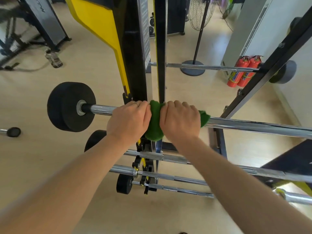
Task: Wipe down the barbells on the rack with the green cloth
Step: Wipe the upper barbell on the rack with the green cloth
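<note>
Both hands clench the cloth (154,120) around the top bar (253,126), just at the rack upright (135,65). Left hand (129,119) and right hand (180,119) sit side by side, so the wrap stays tight for rubbing. Lower bars (177,178) likely remain.

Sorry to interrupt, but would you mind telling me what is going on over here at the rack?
A person is wiping a barbell on the rack with a green cloth. The cloth is wrapped around the chrome bar near the rack's upright, and both hands grip it side by side, the left hand nearer the black weight plate and the right hand beside it. Several more barbells sit lower on the rack.
</note>
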`<action>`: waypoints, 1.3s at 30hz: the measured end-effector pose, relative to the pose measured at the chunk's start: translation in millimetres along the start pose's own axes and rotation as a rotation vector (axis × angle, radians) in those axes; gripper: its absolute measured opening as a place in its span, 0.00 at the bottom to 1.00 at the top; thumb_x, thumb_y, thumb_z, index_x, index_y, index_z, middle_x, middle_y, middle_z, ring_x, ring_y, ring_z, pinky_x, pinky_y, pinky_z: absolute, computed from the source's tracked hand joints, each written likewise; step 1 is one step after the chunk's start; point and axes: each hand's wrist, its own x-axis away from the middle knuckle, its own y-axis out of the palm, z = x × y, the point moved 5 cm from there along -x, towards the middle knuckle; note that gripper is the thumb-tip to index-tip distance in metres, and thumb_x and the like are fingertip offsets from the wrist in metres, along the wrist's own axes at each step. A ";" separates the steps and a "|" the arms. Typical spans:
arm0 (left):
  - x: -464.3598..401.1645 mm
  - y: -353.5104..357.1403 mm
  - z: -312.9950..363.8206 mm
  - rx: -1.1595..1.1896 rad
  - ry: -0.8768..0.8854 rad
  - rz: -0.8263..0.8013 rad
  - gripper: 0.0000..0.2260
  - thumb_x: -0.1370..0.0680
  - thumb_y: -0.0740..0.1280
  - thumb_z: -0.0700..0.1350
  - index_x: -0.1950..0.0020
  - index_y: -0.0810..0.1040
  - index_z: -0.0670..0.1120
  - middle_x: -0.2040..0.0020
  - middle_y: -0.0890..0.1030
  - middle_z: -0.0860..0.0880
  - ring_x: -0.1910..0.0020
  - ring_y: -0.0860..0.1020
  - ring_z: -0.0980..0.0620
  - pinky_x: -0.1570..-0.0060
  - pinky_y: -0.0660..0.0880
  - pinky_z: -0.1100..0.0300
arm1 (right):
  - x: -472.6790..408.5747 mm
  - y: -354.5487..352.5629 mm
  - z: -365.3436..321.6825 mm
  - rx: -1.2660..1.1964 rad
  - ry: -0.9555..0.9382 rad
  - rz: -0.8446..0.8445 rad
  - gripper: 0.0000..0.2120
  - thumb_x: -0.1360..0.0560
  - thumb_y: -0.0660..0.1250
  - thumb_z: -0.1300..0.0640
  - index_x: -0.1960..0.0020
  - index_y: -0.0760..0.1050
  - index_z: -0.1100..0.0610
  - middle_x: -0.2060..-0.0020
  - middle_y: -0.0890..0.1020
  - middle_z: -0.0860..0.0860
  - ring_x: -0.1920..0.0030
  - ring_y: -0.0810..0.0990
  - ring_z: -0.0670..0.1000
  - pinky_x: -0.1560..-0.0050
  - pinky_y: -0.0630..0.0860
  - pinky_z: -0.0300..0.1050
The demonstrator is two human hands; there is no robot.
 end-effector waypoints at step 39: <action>2.8 5.7 -1.8 -0.083 -0.064 0.001 0.19 0.15 0.50 0.50 0.53 0.77 0.45 0.65 0.80 0.48 0.70 0.78 0.49 0.73 0.68 0.63 | 34.0 -17.9 153.7 0.085 0.181 0.027 0.27 0.17 0.50 0.49 0.71 0.70 0.57 0.77 0.65 0.48 0.75 0.68 0.53 0.66 0.69 0.45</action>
